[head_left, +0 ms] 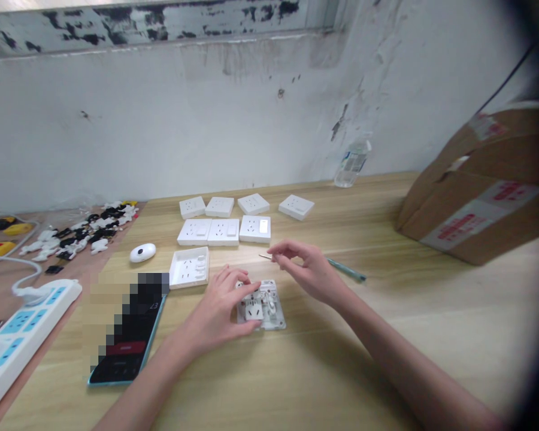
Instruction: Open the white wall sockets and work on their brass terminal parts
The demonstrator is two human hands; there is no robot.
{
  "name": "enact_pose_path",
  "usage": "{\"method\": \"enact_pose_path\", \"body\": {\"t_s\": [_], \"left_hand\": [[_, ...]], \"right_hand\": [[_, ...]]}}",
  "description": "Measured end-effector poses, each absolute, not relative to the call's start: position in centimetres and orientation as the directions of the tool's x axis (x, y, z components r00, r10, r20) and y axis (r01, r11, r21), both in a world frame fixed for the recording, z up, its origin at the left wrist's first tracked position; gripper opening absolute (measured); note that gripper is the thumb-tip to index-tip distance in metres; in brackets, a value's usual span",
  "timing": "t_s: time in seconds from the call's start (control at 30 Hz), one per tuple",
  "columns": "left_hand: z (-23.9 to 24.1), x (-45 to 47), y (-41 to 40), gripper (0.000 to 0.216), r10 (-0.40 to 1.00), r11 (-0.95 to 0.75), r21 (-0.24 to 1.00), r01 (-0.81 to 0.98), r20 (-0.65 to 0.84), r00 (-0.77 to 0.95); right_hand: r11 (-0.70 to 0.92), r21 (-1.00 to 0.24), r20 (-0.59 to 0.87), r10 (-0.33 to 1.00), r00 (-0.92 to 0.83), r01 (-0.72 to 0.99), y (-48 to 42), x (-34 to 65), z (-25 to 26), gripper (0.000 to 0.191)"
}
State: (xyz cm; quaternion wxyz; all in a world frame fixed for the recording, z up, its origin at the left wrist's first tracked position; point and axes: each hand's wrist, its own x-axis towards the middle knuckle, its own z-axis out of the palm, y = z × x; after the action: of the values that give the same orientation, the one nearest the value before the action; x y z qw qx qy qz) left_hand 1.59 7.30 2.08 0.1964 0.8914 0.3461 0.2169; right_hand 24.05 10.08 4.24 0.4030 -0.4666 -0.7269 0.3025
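My left hand (224,302) holds down a white wall socket's back frame (276,320), with thumb and fingers around its socket insert (254,309). Small metal and white parts show in the right half of that frame. Above it and to the right, my right hand (303,266) pinches a thin metal rod (265,256) pointing left; the fingers hide its other end. A slim teal stick (347,270) shows behind my right wrist. I cannot tell whether it joins the rod. Left of the frame lies an open white socket cover (189,268).
Several finished-looking socket panels (223,231) stand in rows behind. A phone (128,341), a white oval gadget (142,252) and a power strip (31,335) are left, with loose plastic parts (85,230) beyond. A bottle (353,163) and cardboard box (476,191) stand right.
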Motion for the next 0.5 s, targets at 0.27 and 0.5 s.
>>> {"method": "enact_pose_path", "body": {"t_s": [0.27,0.5], "left_hand": [[2.06,1.53,7.41,0.054,0.705,-0.684,0.450,0.574,0.203,0.680],[2.17,1.58,7.42,0.057,0.716,-0.673,0.444,0.591,0.194,0.670]], "right_hand": [[0.454,-0.767,0.333,0.886,-0.323,0.454,9.69,23.45,4.10,0.014],[0.478,-0.749,0.332,0.870,-0.365,0.459,9.59,23.33,4.29,0.014]]}}
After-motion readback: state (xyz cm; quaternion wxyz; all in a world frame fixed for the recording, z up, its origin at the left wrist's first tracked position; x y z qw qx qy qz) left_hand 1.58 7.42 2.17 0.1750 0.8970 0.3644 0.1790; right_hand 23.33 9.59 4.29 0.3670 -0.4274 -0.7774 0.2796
